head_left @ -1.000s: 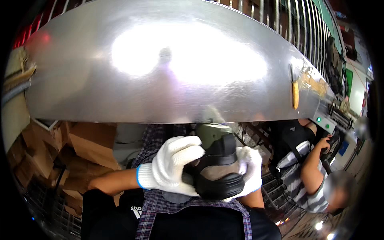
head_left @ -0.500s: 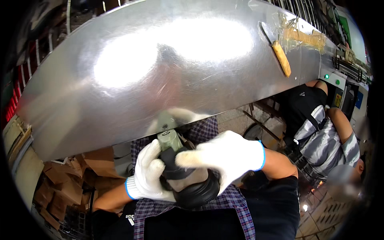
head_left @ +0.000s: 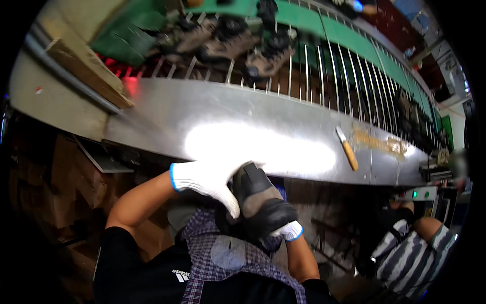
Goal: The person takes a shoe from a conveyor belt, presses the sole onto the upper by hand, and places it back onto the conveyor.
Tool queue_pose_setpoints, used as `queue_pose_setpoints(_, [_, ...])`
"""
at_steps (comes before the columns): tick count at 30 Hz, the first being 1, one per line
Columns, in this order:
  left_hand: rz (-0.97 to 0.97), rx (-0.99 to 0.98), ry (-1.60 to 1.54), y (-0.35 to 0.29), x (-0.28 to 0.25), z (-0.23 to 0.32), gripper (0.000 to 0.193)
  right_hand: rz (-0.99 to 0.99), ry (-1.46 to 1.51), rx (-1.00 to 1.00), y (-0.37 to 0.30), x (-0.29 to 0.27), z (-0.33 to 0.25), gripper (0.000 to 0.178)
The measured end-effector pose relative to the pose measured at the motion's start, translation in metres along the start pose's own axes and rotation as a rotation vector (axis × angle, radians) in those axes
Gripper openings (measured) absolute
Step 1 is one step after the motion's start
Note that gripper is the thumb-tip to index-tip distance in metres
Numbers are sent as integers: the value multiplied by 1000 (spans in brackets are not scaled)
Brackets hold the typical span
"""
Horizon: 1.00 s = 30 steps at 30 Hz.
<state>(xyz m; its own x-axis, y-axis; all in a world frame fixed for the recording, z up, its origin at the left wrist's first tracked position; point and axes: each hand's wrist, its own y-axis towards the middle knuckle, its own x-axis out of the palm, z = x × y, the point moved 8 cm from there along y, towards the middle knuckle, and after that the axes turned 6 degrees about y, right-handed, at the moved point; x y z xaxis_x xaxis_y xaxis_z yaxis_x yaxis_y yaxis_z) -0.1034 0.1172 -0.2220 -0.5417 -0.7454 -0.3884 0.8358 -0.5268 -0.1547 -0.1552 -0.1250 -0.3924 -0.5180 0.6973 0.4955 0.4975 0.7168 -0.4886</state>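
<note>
A black and grey-brown shoe (head_left: 260,200) is held up in front of the metal table's near edge, over my plaid apron (head_left: 202,268). My left hand (head_left: 215,180), in a white knit glove with a blue cuff, grips the shoe from the left, its thumb pointing down along the side. My right hand (head_left: 287,231), gloved the same way, is on the shoe's lower right end; its fingers are hidden behind the shoe, only the back edge and cuff showing. A knife with a light wooden handle (head_left: 349,154) lies on the metal table (head_left: 167,106).
Beyond the table, a metal-barred rack (head_left: 331,76) carries several brown and black shoes (head_left: 271,58). Clear and brown tape (head_left: 379,142) sticks to the table's right part. Cardboard (head_left: 71,187) is at the lower left. Another person (head_left: 415,253) in a striped top is at the right.
My view has shifted, so the rack with shoes now shows. The shoe has been turned, and my right hand has gone from its top to behind its lower end. My left hand has moved up its left side.
</note>
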Motion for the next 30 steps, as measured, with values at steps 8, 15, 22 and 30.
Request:
queue_pose_setpoints(8, [849,674,474,-58,-58,161,89,130,-415,-761,4,73,-255,79])
queue_pose_setpoints(15, [976,603,671,6,-44,144,89,362,-491,-1182,-15,49,-304,74])
queue_pose_setpoints(22, [842,559,579,43,-49,148,71,436,-424,-788,-1,16,-308,47])
queue_pose_setpoints(30, [988,535,640,49,-58,146,60,499,-763,-773,12,33,-351,41])
